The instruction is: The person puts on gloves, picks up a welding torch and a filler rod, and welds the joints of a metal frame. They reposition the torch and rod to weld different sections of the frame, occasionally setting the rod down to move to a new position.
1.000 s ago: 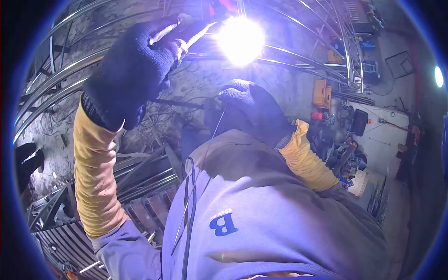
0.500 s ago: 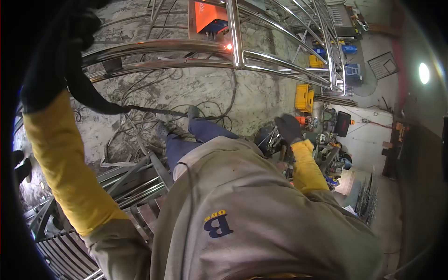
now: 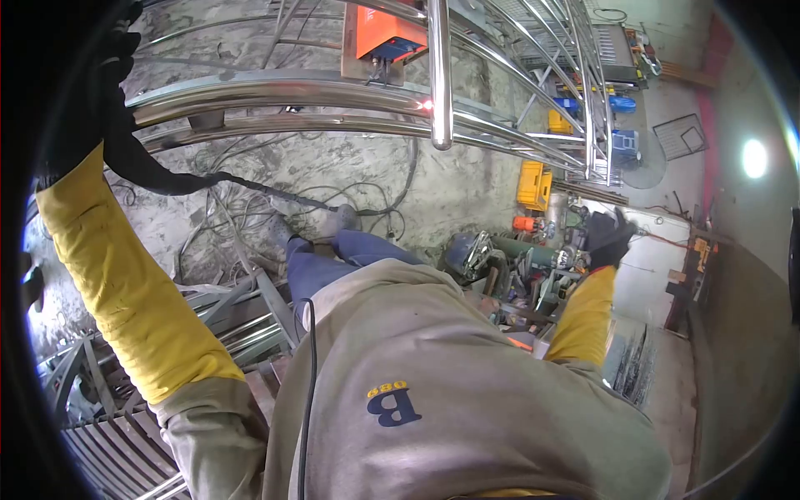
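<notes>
My left hand (image 3: 96, 100), in a black glove, is raised at the far left, its fingers curled. A thick black-sheathed cable (image 3: 167, 181) comes out of its grip and trails to the floor; the held end is lost in the dark edge. Next to it runs a polished metal tube frame (image 3: 275, 92) with a reddish glint on one tube. My right hand (image 3: 610, 240), in a dark glove, is lifted on the right with fingers apart and nothing in it. Behind and below that hand lie several tools and a green cylinder (image 3: 529, 251).
An orange machine (image 3: 387, 37) stands beyond the tubes. A yellow crate (image 3: 533, 185) and a blue container (image 3: 625, 146) are at the right. Loose cables (image 3: 242, 158) lie around my feet (image 3: 342, 218). A slatted metal rack (image 3: 117, 454) is at lower left.
My right hand has moved outward to the right, away from my body, and its fingers have spread. My left hand has shifted slightly up and left with the cable.
</notes>
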`<state>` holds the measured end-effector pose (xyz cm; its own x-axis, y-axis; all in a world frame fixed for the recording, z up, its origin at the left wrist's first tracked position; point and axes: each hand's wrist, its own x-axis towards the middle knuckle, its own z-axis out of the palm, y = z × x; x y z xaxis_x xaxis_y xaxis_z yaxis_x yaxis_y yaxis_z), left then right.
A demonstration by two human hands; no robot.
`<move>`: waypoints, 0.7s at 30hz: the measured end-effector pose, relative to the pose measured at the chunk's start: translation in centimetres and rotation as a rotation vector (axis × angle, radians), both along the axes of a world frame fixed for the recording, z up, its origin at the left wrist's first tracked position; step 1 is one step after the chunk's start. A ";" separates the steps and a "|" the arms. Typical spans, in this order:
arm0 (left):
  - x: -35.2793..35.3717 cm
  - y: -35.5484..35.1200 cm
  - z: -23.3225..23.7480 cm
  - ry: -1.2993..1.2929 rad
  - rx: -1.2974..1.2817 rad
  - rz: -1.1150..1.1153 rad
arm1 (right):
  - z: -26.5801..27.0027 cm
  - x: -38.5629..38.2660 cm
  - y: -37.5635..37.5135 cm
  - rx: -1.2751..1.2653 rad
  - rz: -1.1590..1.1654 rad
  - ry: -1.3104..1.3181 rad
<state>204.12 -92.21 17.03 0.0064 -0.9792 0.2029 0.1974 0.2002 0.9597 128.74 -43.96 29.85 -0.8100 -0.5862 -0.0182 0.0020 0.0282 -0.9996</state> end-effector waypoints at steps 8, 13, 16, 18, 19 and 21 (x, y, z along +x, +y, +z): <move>0.5 0.1 -1.7 -0.115 0.042 0.089 | -1.1 3.1 -18.9 -0.022 0.362 0.169; 1.8 -0.1 -1.5 -0.099 0.074 0.101 | -11.3 -3.9 -21.4 -0.132 0.254 -0.020; -1.4 2.4 -0.7 0.041 0.084 0.092 | -16.4 -5.6 -22.5 -0.173 0.139 -0.101; -6.1 4.3 0.2 0.020 0.179 0.127 | -15.5 -3.1 -23.3 -0.084 0.166 -0.021; -8.6 5.7 0.7 0.100 0.129 0.086 | -15.2 -3.5 -23.2 -0.090 0.194 -0.057; -12.4 7.4 0.9 0.131 0.077 0.075 | -13.8 -3.6 -23.3 -0.111 0.232 -0.104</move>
<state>191.72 -84.82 17.94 0.1011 -0.9876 0.1203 0.3094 0.1462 0.9396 125.19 -67.29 16.01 -0.6511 -0.7587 -0.0194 0.1109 -0.0698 -0.9914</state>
